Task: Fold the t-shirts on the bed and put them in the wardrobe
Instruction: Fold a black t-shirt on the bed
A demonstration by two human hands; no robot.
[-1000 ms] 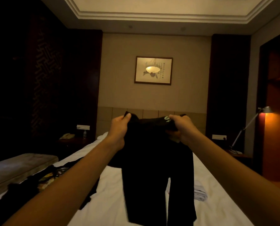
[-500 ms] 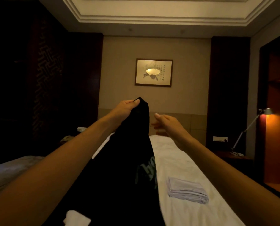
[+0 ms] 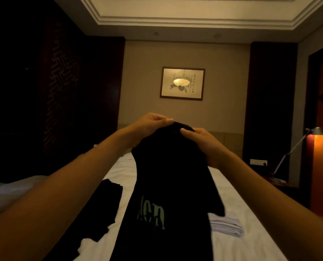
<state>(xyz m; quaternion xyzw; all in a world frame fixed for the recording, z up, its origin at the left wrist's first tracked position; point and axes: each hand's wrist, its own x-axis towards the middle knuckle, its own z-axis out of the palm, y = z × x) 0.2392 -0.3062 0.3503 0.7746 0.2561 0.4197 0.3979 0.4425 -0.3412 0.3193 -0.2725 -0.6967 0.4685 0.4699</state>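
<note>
I hold a black t-shirt (image 3: 173, 185) up in front of me above the bed (image 3: 119, 172), both hands close together at its top edge. My left hand (image 3: 147, 127) has its fingers curled over the bunched fabric, thumb pointing toward the other hand. My right hand (image 3: 202, 143) grips the same top edge just beside it, thumb laid over the cloth. The shirt hangs down the middle of the bed, pale green lettering showing low on its front. Behind its right side, near the bed's right edge, lies a folded pale garment (image 3: 227, 224). To the left, toward the bed's left edge, lie more dark clothes (image 3: 104, 208), though in this dim light I cannot tell how many.
</note>
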